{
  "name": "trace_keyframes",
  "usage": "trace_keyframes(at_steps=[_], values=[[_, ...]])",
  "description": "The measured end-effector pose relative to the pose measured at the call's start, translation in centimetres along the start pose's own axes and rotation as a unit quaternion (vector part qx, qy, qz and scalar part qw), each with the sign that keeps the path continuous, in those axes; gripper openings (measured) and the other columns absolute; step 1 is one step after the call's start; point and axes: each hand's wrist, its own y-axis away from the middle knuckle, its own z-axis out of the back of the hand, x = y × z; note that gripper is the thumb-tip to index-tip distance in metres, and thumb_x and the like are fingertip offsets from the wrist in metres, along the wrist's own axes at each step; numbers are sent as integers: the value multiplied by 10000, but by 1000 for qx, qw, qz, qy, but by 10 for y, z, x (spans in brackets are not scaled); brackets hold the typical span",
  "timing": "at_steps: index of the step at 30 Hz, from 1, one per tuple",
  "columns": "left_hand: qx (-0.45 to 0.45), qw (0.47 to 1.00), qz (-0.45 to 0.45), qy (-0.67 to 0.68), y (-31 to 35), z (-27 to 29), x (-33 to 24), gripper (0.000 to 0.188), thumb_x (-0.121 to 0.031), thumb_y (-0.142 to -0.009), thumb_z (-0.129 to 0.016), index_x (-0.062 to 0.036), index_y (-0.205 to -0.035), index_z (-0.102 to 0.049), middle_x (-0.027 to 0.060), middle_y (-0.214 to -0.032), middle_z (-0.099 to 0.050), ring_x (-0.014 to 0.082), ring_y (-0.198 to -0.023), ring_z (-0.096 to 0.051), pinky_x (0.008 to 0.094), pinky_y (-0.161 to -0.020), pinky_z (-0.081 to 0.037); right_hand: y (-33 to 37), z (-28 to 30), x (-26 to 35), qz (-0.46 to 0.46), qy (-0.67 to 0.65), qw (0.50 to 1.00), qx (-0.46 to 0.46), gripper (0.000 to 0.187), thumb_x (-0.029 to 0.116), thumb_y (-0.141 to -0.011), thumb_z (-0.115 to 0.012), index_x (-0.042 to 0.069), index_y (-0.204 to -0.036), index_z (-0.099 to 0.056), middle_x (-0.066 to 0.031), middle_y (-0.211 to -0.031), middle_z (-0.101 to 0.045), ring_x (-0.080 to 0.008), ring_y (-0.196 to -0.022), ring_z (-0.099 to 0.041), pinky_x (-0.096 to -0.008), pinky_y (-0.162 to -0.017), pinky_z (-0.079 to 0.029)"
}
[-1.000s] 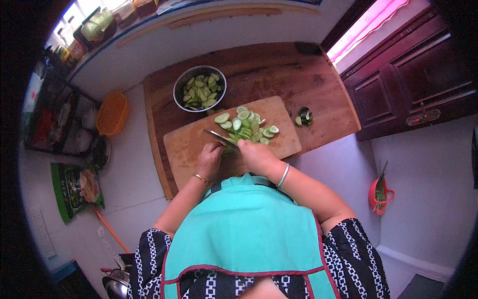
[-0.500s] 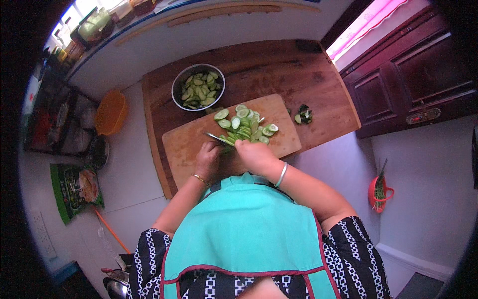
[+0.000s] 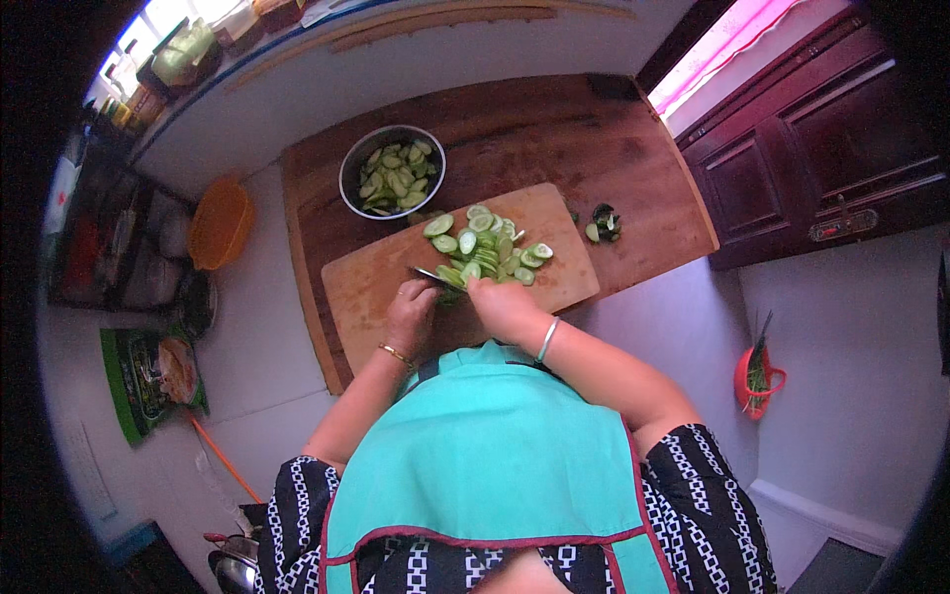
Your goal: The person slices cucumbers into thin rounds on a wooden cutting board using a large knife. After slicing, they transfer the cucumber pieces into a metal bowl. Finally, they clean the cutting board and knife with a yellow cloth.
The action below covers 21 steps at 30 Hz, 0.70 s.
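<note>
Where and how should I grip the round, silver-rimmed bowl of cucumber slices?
Take the bowl by opposite sides of its rim, probably from left and right: it stands upright, round lip exposed, while the pale wooden cutting board crowds its near side.

Cucumber slices are green, the apron turquoise, sleeves patterned black-white.

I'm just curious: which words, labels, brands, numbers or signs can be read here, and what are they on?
None can be read clearly.
Green package: printed, but too small and blurred to read.
Containers at upper left: any labels are too small to read.
Sleeves: a white pattern, no letters.
Cutting board, apron: no writing visible.
</note>
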Motion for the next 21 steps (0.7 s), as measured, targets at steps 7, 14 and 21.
trace_keyframes(at_steps=[7, 14, 21], values=[[-10, 1000, -3, 15, 1, -1, 1, 164, -51, -759, -548, -74, -895, -636, 101, -955, -617, 306, -905, -592, 380, -750, -506, 6, 9, -9, 35, -30, 998, -51, 100, 68, -830, -457, 11, -910, -480, -192, -799, -624, -376, -658, -636, -466, -543, -506], [-1, 1000, -11, 23, 0, 1, 3, 217, -13, -729, -585, -62, -939, -616, 113, -972, -614, 313, -937, -585, 381, -789, -498, 2, -2, -12, 16, -36, 999, -11, 135, 79, -806, -489, 9, -921, -474, -214, -809, -612, -392, -674, -628, -479, -575, -502], [52, 996, 41, 61, -9, 20, -3, 264, -27, -752, -596, -74, -1011, -592, 128, -1058, -600, 325, -982, -569, 392, -830, -485, 0, -15, -23, -4, -50, 997, -66, 132, 70, -788, -502, 11, -905, -486, -209, -779, -615, -381, -643, -636, -479, -533, -502]])
